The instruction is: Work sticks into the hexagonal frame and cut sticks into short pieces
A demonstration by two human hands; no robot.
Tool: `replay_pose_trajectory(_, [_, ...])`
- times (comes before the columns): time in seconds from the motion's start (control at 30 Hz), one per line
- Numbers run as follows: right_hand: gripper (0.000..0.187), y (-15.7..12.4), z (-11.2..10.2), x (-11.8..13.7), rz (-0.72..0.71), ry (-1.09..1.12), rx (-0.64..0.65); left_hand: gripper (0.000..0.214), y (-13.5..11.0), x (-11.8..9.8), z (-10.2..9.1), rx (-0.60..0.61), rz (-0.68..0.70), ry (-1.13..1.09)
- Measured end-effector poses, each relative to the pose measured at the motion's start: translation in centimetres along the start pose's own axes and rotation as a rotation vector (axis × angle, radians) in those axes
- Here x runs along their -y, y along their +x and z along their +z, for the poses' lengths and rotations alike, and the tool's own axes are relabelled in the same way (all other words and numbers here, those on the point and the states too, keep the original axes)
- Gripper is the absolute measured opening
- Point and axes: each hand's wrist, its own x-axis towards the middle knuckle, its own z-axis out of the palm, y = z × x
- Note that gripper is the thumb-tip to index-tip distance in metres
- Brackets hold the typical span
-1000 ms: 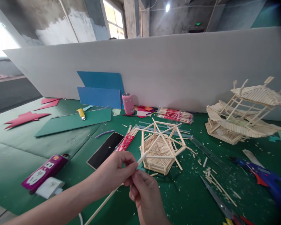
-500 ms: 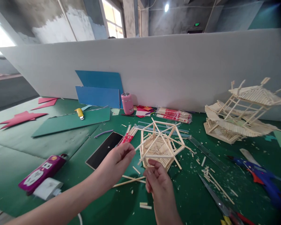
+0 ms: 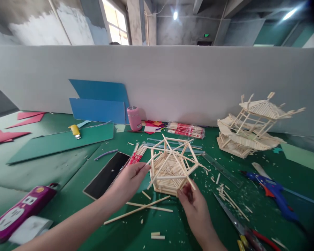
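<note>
The right hand (image 3: 195, 205) has just gone to hold the frame (image 3: 170, 177) on the table (image 3: 120, 237), while the left hand (image 3: 133, 177), apart from it, pinches a stick (image 3: 151, 160) by the frame's left side, so both work there.

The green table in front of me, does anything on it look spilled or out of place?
Mildly, yes: stick scraps of mixed lengths lie strewn between the stick frame and the blue glue gun, pointing every which way, untidy beside the frame's orderly floor. I see no liquid spilled.
</note>
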Motion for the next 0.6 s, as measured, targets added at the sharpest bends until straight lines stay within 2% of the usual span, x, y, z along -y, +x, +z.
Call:
replay_pose_trajectory(0.2, [0.022, 0.3, -0.5, 0.6, -0.175, -0.204, 0.071, 0.037, 0.9, -0.2, 0.2, 0.015, 0.067, 0.001])
replay_pose_trajectory(0.6, [0.023, 1.8, -0.6, 0.2, -0.226, -0.277, 0.022, 0.036, 3.0, -0.7, -0.1, 0.032, 0.098, -0.019])
